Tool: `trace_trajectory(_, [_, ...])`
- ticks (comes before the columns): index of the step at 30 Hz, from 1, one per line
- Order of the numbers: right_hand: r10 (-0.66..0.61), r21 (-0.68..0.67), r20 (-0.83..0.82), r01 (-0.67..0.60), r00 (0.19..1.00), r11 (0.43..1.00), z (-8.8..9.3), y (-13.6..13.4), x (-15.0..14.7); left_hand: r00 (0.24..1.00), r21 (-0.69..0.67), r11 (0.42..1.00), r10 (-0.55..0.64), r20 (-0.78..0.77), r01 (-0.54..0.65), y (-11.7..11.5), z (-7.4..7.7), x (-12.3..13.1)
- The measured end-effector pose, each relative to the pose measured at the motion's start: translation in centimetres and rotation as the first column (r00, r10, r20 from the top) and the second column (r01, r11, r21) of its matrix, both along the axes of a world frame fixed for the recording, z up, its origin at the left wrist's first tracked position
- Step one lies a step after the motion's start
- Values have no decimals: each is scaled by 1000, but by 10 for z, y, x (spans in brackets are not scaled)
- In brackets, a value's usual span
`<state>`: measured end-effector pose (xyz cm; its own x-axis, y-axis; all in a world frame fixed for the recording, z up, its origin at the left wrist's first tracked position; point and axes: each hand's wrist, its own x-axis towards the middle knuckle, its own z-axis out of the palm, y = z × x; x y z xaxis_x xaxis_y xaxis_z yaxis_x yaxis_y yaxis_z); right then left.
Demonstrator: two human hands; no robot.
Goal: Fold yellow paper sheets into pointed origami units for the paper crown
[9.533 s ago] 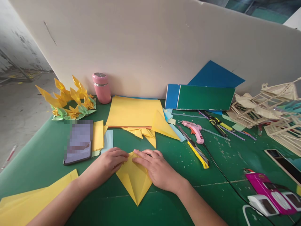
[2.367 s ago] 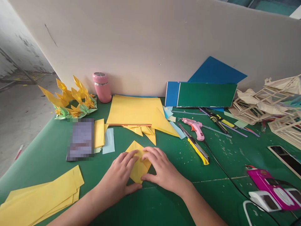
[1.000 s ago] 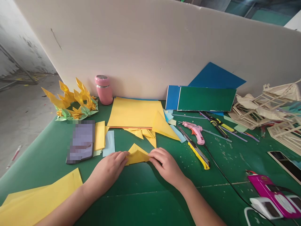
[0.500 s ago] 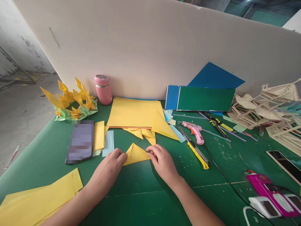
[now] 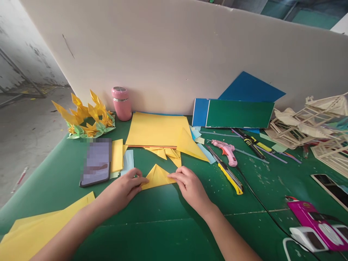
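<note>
A small piece of yellow folded paper [image 5: 157, 177], shaped like a triangle with its peak pointing away from me, lies on the green table [image 5: 163, 235]. My left hand [image 5: 131, 185] pinches its left corner between thumb and fingers. At the opposite corner, my right hand [image 5: 189, 182] has thumb and fingers closed on the paper. Creases run down from the peak. Just beyond it are folded yellow pieces [image 5: 172, 154] and a large stack of yellow sheets [image 5: 156, 128].
On the right lie a yellow utility knife [image 5: 230, 177], a pink glue gun [image 5: 227, 152] with a black cord, and a magenta power strip [image 5: 312, 221]. To the left are a phone [image 5: 96, 161], a paper-flower crown [image 5: 84, 119], a pink flask [image 5: 121, 105] and more yellow sheets [image 5: 51, 224].
The view has shifted slightly. My left fingers have moved along the left corner, and my right fingers reach a little further over the paper's right side. The paper stays in place.
</note>
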<state>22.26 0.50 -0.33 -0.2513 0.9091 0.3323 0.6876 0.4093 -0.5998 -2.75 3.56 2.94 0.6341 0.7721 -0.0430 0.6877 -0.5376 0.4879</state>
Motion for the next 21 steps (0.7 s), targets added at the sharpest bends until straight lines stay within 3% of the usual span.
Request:
trace_trajectory(7, [-19, 0, -7, 19, 1000, 1000, -1, 0, 0, 999, -51, 998, -45, -13, 44, -2, 9, -2])
trace_trajectory(21, [-17, -17, -10, 17, 1000, 1000, -2, 0, -1, 994, -53, 994, 94, -54, -97, 4, 8, 7])
